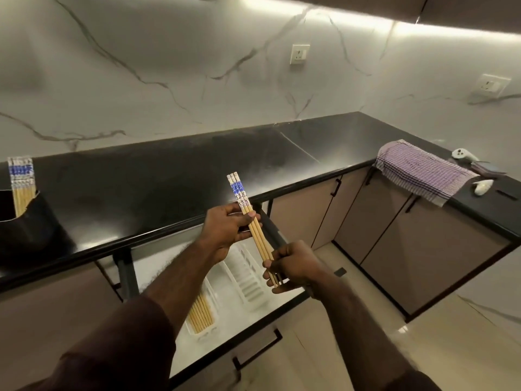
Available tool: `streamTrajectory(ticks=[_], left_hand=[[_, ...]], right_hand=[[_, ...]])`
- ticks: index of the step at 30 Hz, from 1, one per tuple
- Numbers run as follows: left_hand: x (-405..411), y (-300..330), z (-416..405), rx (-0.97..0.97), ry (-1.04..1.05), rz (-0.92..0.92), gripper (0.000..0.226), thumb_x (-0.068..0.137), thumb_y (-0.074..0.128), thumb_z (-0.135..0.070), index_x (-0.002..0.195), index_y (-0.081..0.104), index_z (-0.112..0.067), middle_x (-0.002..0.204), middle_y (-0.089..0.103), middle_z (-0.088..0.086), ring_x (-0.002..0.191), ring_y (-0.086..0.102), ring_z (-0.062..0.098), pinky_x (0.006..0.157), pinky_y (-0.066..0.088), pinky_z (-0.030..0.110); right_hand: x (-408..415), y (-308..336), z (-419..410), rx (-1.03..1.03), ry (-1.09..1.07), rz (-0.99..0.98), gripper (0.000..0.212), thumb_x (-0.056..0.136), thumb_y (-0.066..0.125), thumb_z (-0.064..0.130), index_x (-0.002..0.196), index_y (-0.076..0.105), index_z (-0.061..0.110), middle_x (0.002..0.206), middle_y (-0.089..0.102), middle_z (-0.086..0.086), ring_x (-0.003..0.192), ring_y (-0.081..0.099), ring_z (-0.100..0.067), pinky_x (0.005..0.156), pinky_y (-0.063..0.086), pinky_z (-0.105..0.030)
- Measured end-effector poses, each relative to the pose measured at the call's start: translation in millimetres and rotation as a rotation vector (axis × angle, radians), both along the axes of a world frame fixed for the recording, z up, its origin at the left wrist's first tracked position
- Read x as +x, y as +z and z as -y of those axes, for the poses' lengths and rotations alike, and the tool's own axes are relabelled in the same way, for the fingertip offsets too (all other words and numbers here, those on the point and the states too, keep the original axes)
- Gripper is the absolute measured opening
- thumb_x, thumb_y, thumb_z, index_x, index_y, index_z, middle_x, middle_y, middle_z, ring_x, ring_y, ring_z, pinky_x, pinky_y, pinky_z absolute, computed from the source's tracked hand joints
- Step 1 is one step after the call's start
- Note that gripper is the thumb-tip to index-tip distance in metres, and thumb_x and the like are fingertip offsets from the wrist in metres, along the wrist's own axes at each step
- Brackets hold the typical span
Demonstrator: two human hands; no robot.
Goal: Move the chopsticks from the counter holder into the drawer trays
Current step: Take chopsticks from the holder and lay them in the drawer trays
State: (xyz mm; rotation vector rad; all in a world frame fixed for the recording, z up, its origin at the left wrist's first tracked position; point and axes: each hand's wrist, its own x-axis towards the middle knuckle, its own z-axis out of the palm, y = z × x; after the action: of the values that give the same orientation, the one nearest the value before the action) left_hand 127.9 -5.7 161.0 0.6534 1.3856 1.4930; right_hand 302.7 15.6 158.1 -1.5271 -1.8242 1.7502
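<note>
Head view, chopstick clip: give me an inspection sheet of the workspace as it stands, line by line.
Surface: black counter, glossy, mostly bare.
Job's things: three chopsticks held over the open drawer; more stand in the black holder at far left; a batch already lies in the left tray; the right tray looks empty.
Clutter: checked cloth hanging over the counter edge; small white items beside it, unclear what.
Hands: left hand grips the bundle mid-length; right hand pinches the plain tips.
Cables: nothing seen.
Surroundings: marble wall with two sockets, closed cabinets.
</note>
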Motion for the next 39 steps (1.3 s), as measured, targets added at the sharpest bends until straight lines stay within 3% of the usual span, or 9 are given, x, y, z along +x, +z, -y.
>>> streamTrajectory(ticks=[3, 8, 13, 15, 18, 20, 27, 34, 39], left_hand=[[-6.6, -27.5, -18.6, -0.057, 0.012, 0.057, 0.01, 0.089, 0.064, -0.002, 0.096, 0.068, -0.008, 0.09, 0.075, 0.014, 0.079, 0.076, 0.023, 0.059, 0.061, 0.029], [-26.7, -78.3, -55.6, -0.177, 0.027, 0.105, 0.017, 0.089, 0.063, -0.001, 0.106, 0.066, -0.001, 0.094, 0.073, 0.017, 0.084, 0.074, 0.026, 0.066, 0.062, 0.034], [-42.0, -132.1, -81.5, -0.329, 0.043, 0.076, 0.026, 0.087, 0.064, 0.005, 0.114, 0.061, 0.003, 0.104, 0.069, 0.023, 0.089, 0.071, 0.031, 0.064, 0.06, 0.033], [-45.4, -148.6, -85.9, -0.332, 0.043, 0.026, 0.049, 0.083, 0.065, 0.012, 0.128, 0.051, -0.002, 0.116, 0.063, 0.026, 0.098, 0.068, 0.035, 0.071, 0.061, 0.04], [-48.6, -170.1, -90.3, -0.336, -0.031, -0.121, 0.092, 0.079, 0.067, 0.015, 0.151, 0.019, -0.017, 0.13, 0.054, 0.018, 0.112, 0.061, 0.035, 0.087, 0.057, 0.051], [-49.4, -180.4, -92.5, -0.348, -0.063, -0.225, 0.103, 0.079, 0.068, 0.013, 0.154, 0.008, -0.022, 0.134, 0.051, 0.014, 0.117, 0.059, 0.033, 0.092, 0.055, 0.051], [-53.1, -225.1, -104.2, -0.482, -0.107, -0.462, 0.102, 0.081, 0.072, 0.002, 0.154, 0.005, -0.025, 0.118, 0.063, 0.013, 0.102, 0.067, 0.029, 0.086, 0.058, 0.045], [-60.2, -260.3, -110.3, -0.614, -0.302, -0.939, 0.062, 0.082, 0.074, -0.02, 0.139, 0.05, -0.019, 0.128, 0.064, 0.007, 0.113, 0.062, 0.024, 0.094, 0.049, 0.033], [-64.3, -272.4, -117.0, -0.664, -0.473, -1.27, 0.046, 0.089, 0.064, -0.032, 0.132, 0.053, -0.026, 0.135, 0.055, 0.003, 0.121, 0.048, 0.026, 0.099, 0.04, 0.043]], right_hand=[[-9.6, -17.6, -21.9, -0.017, 0.011, 0.066, 0.012, 0.093, 0.061, 0.009, 0.098, 0.069, 0.0, 0.097, 0.073, -0.02, 0.081, 0.071, -0.026, 0.07, 0.063, -0.041], [-30.0, -57.1, -59.0, -0.068, 0.022, 0.16, 0.015, 0.092, 0.065, 0.012, 0.1, 0.069, -0.001, 0.096, 0.074, -0.018, 0.077, 0.071, -0.023, 0.066, 0.063, -0.037], [-50.9, -107.1, -85.4, -0.118, 0.036, 0.276, 0.019, 0.092, 0.064, 0.01, 0.103, 0.069, -0.005, 0.096, 0.074, -0.02, 0.074, 0.071, -0.023, 0.064, 0.063, -0.037], [-56.4, -125.0, -90.9, -0.144, 0.036, 0.309, 0.018, 0.091, 0.062, 0.007, 0.102, 0.069, -0.006, 0.095, 0.074, -0.021, 0.071, 0.071, -0.024, 0.062, 0.063, -0.038], [-63.7, -154.1, -96.5, -0.188, 0.035, 0.335, 0.012, 0.089, 0.063, 0.006, 0.095, 0.07, -0.004, 0.086, 0.074, -0.018, 0.065, 0.07, -0.023, 0.058, 0.062, -0.038], [-67.2, -170.4, -100.6, -0.194, 0.024, 0.348, 0.01, 0.089, 0.063, 0.005, 0.087, 0.071, -0.001, 0.079, 0.073, -0.015, 0.06, 0.069, -0.022, 0.055, 0.062, -0.036], [-82.0, -216.2, -112.2, -0.227, 0.021, 0.414, 0.008, 0.085, 0.065, 0.008, 0.082, 0.071, 0.003, 0.069, 0.072, -0.009, 0.052, 0.067, -0.017, 0.05, 0.06, -0.033], [-91.7, -246.7, -116.5, -0.158, 0.074, 0.507, 0.008, 0.082, 0.071, 0.011, 0.075, 0.068, 0.007, 0.071, 0.074, -0.01, 0.055, 0.072, -0.019, 0.051, 0.062, -0.039], [-98.5, -258.2, -121.4, -0.104, 0.138, 0.587, 0.011, 0.081, 0.071, 0.011, 0.088, 0.069, 0.003, 0.077, 0.074, -0.01, 0.059, 0.073, -0.021, 0.053, 0.062, -0.039]])
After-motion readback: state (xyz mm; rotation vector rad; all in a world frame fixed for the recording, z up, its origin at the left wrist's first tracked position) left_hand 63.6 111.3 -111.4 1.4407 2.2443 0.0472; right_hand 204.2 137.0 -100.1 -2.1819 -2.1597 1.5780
